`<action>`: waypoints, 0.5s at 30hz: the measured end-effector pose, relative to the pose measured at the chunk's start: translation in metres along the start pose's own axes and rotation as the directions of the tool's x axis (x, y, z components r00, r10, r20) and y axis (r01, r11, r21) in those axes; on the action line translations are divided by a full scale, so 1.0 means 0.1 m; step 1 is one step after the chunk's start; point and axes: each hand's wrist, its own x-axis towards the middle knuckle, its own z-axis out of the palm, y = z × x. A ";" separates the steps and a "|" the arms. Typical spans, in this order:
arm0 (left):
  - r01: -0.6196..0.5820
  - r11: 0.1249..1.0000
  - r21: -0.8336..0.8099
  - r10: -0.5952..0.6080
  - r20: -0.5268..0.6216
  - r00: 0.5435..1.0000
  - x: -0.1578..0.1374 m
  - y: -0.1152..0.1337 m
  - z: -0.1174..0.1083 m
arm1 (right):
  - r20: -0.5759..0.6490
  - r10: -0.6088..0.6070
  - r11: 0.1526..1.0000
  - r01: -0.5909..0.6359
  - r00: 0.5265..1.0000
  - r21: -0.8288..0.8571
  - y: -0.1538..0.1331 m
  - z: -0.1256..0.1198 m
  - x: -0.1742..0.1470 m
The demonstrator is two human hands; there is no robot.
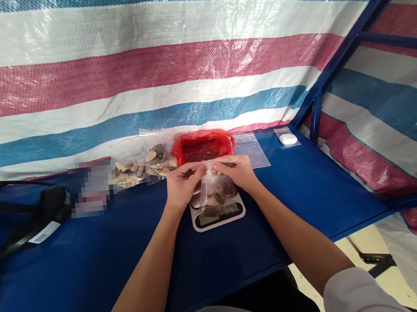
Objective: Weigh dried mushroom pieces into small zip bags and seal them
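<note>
Both hands [182, 181] [237, 169] pinch a clear bag [217, 194], its body below them, perhaps touching the scale [221, 221].

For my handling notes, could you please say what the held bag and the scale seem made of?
Held bag: probably thin, glossy plastic film; it creases, and its contents show through.
Scale: likely smooth white plastic casing, judging by its rounded, even rim.

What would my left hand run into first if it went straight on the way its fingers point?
Most likely your right hand: your left hand points toward it across the pinched top of the clear bag, though depth there is hard to judge.
</note>
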 end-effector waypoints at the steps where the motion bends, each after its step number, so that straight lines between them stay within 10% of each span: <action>1: -0.004 1.000 0.010 0.004 0.005 1.000 0.00 0.00 0.00 | -0.006 -0.002 1.000 0.002 1.000 -0.015 0.00 0.00 0.00; 15: -0.001 1.000 0.017 0.001 0.000 1.000 0.02 0.02 -0.03 | 0.046 0.001 1.000 0.000 0.999 -0.011 0.06 -0.07 0.00</action>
